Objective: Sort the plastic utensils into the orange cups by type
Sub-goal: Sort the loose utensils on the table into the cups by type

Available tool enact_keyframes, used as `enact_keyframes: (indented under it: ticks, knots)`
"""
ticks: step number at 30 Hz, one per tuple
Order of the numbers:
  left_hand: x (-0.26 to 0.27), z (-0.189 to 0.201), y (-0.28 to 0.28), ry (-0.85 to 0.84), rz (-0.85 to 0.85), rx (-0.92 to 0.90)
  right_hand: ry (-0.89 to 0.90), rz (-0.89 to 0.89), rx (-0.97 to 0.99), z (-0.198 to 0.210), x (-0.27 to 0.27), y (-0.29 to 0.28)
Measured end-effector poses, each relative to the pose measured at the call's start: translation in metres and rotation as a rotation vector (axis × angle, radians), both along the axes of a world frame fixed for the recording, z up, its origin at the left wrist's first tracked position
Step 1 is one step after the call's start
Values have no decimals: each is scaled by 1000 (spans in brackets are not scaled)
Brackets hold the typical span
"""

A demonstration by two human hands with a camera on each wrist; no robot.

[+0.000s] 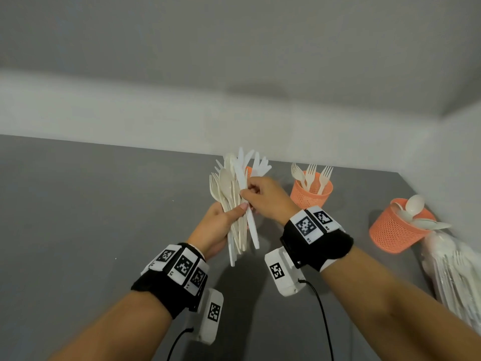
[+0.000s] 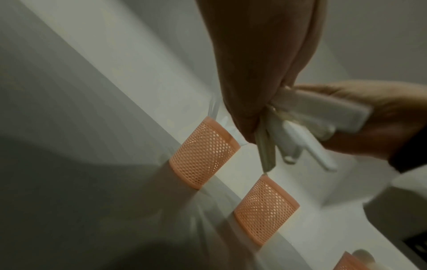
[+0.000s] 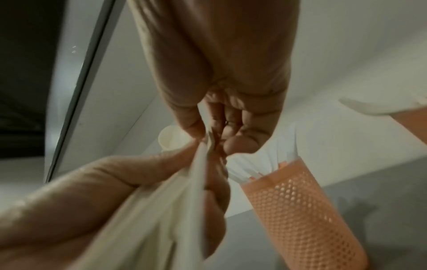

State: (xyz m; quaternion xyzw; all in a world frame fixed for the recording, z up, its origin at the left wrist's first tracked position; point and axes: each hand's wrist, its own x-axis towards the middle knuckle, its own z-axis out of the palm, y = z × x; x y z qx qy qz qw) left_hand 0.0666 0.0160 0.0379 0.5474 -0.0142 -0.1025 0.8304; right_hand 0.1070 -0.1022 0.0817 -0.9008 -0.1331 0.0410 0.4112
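- Grey tabletop [image 1: 78,217] fills the lower frame; orange cups [image 1: 311,194] stand right of centre
- Left hand [image 1: 216,227], centre, clamps the mixed utensil bundle [image 1: 234,194]
- Right hand [image 1: 265,199] pinches one white knife [image 1: 243,178]; next, likely draw it free toward the knife cup

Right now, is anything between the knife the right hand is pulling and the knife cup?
Nothing visible. The right hand pinches a white knife out of the bundle held by the left hand; the knife cup stands just behind.

Head view downward; wrist views close-up
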Motion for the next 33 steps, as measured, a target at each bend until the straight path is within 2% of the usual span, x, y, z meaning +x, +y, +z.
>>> enact_keyframes:
  ticks: [6,10,12,17,21,23,25,28,33]
  knots:
    - [5,4,1,99,19,-76,48,34,103,-2,-3,-4]
    - [5,5,-6,100,37,-65,143,29,266,-3,-10,-9]
    - [5,5,-10,92,49,-63,172,40,286,-5,-14,-13]
    - [10,7,-12,156,141,-53,69,11,108,0,-15,-27]
    - [13,13,-18,105,169,-97,56,92,157,7,-32,-26]
    - [12,16,-24,68,193,-57,15,171,-19,1,-37,-23]
    - [10,16,-27,47,190,-61,14,156,-105,-3,-36,-22]
    - [6,14,-32,55,120,-165,26,177,-155,-5,-34,-21]
    - [8,12,-33,123,117,-191,66,131,-140,-11,-36,-20]
